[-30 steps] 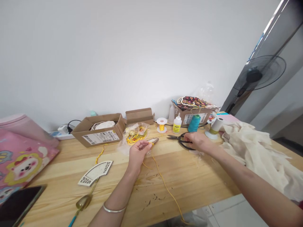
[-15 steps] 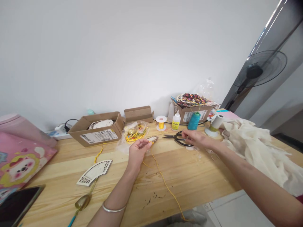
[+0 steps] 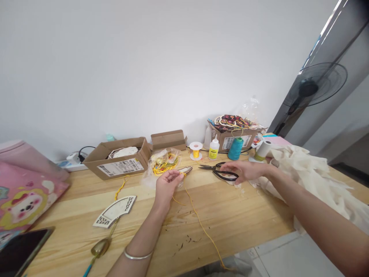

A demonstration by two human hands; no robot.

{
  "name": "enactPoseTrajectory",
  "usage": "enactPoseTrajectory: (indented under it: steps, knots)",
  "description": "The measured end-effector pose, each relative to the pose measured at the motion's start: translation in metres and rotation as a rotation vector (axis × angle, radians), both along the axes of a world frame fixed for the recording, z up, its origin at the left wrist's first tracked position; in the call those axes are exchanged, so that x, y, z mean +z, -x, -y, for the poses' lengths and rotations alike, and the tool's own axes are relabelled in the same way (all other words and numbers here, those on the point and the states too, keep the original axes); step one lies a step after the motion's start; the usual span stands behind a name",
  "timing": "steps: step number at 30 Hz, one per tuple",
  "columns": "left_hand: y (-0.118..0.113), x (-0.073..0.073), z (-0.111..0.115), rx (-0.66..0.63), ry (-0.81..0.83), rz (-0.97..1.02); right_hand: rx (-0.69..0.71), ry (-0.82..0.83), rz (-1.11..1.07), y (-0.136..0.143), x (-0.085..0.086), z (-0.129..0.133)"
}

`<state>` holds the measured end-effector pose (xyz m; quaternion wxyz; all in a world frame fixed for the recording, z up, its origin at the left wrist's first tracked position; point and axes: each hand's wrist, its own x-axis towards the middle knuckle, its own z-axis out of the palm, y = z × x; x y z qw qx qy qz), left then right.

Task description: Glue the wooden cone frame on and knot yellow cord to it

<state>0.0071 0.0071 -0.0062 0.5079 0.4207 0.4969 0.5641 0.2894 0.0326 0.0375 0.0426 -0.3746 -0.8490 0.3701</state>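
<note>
My left hand [image 3: 167, 184] is closed in a pinch on a yellow cord [image 3: 198, 219] at its knot. A small flat wooden piece [image 3: 186, 169] shows just past these fingertips. One long end of the cord trails over the table and past its front edge. Black-handled scissors [image 3: 219, 172] lie to the right, blades pointing left and slightly parted. Over their handles is my right hand [image 3: 247, 172], fingers and thumb apart; whether it still touches the handles is hard to tell.
Behind stand a cardboard box [image 3: 121, 165], a yellow thread spool [image 3: 196, 151], a glue bottle [image 3: 213, 149], a teal thread cone [image 3: 235, 149] and a filled box [image 3: 236, 136]. A fan-shaped wooden piece [image 3: 115, 209] and phone [image 3: 25, 250] lie left. Cream cloth [image 3: 311, 169] covers the right.
My right hand has loosened from the scissors' handles, its fingers spreading and shifting slightly right. The handles sit a bit wider apart. My left hand keeps its pinch in nearly the same place.
</note>
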Motion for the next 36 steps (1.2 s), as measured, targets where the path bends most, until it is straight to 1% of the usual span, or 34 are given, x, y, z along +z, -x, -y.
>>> enactPoseTrajectory:
  steps: [3, 6, 9, 12, 16, 17, 19, 21, 22, 24, 26, 27, 29, 31, 34, 36]
  knots:
    - [0.0, 0.0, 0.0, 0.002, 0.006, 0.002, -0.026, -0.013, 0.015, -0.004, -0.001, 0.002]
    - [0.0, 0.0, 0.0, 0.005, 0.013, 0.003, -0.084, -0.03, 0.045, -0.006, -0.002, 0.002]
    - [0.0, 0.0, 0.0, 0.008, 0.013, 0.008, -0.129, -0.082, 0.141, -0.008, -0.002, 0.001]
    - [0.0, 0.001, 0.0, 0.017, 0.012, 0.011, -0.132, -0.143, 0.26, -0.01, -0.001, 0.0]
    - [0.0, 0.001, 0.0, 0.023, 0.004, 0.011, -0.173, -0.2, 0.318, -0.014, 0.006, 0.002]
    - [0.0, 0.001, 0.0, 0.02, 0.002, 0.013, -0.187, -0.226, 0.323, -0.014, 0.007, 0.003]
    - [0.0, 0.001, 0.0, 0.015, -0.002, 0.017, -0.228, -0.347, 0.302, -0.01, 0.007, 0.008]
    - [0.0, 0.0, 0.001, 0.011, -0.004, 0.014, -0.271, -0.506, 0.224, 0.0, 0.0, 0.016]
    - [0.0, 0.0, 0.001, 0.01, -0.005, 0.01, -0.276, -0.559, 0.168, 0.007, -0.006, 0.022]
    - [0.0, 0.0, 0.001, 0.008, -0.008, -0.002, -0.198, -0.572, 0.108, 0.022, -0.021, 0.037]
    - [0.0, 0.0, 0.002, 0.009, -0.007, -0.011, -0.102, -0.561, 0.15, 0.032, -0.036, 0.052]
    - [0.0, 0.0, 0.002, 0.01, -0.005, -0.012, -0.084, -0.549, 0.178, 0.034, -0.042, 0.06]
    - [0.0, 0.001, 0.002, 0.015, -0.006, -0.01, -0.09, -0.52, 0.212, 0.025, -0.05, 0.074]
    - [0.0, 0.002, 0.002, 0.023, -0.008, -0.004, -0.143, -0.509, 0.214, 0.005, -0.051, 0.087]
    - [-0.002, 0.002, 0.002, 0.021, 0.0, 0.004, -0.269, -0.532, 0.217, -0.027, -0.048, 0.101]
    - [-0.003, 0.002, 0.002, 0.011, 0.012, 0.006, -0.393, -0.618, 0.179, -0.037, -0.046, 0.105]
